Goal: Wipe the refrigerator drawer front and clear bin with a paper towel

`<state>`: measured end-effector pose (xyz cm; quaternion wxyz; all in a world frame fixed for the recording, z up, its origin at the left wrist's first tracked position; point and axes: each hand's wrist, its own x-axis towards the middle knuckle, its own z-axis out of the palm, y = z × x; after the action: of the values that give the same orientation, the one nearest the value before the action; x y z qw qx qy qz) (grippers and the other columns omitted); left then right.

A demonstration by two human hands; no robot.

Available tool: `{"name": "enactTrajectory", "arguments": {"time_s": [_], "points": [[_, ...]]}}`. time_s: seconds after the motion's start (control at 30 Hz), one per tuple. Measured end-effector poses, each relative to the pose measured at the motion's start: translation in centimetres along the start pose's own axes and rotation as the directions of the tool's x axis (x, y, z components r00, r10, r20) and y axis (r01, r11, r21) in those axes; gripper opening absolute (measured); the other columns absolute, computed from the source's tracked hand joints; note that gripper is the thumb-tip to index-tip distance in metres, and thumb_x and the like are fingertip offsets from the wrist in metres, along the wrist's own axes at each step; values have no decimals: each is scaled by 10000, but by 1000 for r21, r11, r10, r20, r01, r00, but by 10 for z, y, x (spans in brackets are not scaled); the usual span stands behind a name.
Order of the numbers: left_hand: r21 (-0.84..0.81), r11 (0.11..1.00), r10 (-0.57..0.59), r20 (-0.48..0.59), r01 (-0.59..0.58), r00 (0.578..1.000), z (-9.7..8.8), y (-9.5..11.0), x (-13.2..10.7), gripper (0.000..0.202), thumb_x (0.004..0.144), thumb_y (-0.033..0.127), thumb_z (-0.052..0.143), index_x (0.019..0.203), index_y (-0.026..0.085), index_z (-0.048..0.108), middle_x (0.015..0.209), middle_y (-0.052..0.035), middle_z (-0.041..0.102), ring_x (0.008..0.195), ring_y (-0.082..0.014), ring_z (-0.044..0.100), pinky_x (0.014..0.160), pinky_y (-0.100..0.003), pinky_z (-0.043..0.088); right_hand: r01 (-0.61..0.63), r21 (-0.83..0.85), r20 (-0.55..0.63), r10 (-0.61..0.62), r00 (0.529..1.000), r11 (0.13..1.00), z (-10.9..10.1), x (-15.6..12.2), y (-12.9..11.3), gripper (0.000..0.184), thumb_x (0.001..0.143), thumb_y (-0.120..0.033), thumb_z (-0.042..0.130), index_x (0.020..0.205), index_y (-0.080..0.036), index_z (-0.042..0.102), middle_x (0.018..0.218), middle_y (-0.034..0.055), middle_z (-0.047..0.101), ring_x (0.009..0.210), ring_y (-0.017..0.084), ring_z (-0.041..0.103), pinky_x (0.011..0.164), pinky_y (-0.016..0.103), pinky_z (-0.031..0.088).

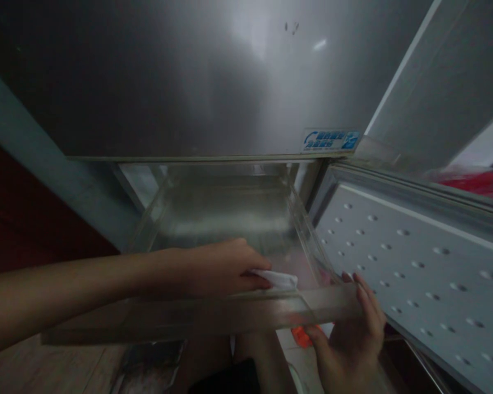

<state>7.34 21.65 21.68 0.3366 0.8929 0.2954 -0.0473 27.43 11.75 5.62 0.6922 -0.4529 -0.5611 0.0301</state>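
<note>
Your left hand (225, 268) pinches a white cloth (282, 279) between closed fingers inside the clear drawer (254, 313), by its front wall; your right hand (355, 339), part-curled, grips that wall's right end. Wiping seems underway; the next stroke calls for steady support.

At the clear drawer's (168, 316) front edge, the left hand (230, 268) hides part of the white cloth (282, 280) in its fingers. Below the front right corner, an orange thing (302, 337) beside the right hand (353, 339) is partly covered and unidentifiable; the sticker's (331, 140) lettering is too blurred to read.
</note>
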Motion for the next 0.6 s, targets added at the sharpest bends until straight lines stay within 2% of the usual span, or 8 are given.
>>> {"name": "enactTrajectory", "arguments": {"time_s": [0.1,0.23,0.3,0.37,0.47,0.6], "points": [[-135,988,-77,21,79,997,2,0,2,305,958,321,510,736,147,628,689,11,579,686,-134,546,583,-221,368,-3,13,-9,4,1000,1000,2,1,-3,744,800,-346,799,1460,-361,455,1544,93,382,1398,279,448,1124,580,417],[-392,904,-133,117,169,984,7,-11,3,228,932,329,527,984,149,659,928,-15,668,845,-159,597,717,-228,449,3,2,-5,-3,1000,1000,2,1,-4,769,789,-338,807,1468,-355,448,1542,98,379,1399,287,447,1139,605,386],[-479,851,-148,176,216,973,10,-15,3,253,932,356,513,968,157,665,927,-22,681,857,-170,606,733,-239,460,-19,14,-5,19,1000,1000,2,0,-4,759,795,-342,804,1465,-373,449,1542,87,381,1397,280,449,1148,602,374],[-497,833,-159,200,241,967,12,-17,3,333,945,430,479,856,164,658,829,-19,664,788,-174,599,685,-246,450,-37,27,-6,37,999,999,2,0,-4,736,802,-355,798,1455,-391,460,1538,72,385,1390,269,454,1146,575,388],[-479,859,-122,149,180,981,17,-12,10,409,970,473,417,812,163,633,792,-22,636,758,-178,585,682,-263,447,-38,24,-8,38,999,999,2,0,-4,731,796,-386,802,1449,-385,472,1535,84,388,1369,281,474,1087,547,459],[-433,901,-6,76,38,997,28,-9,31,356,976,402,411,796,163,605,796,-22,614,767,-171,563,696,-263,448,-38,15,-16,38,999,999,2,-1,-1,753,782,-412,812,1452,-374,471,1535,104,388,1363,299,481,1054,559,485]]}}
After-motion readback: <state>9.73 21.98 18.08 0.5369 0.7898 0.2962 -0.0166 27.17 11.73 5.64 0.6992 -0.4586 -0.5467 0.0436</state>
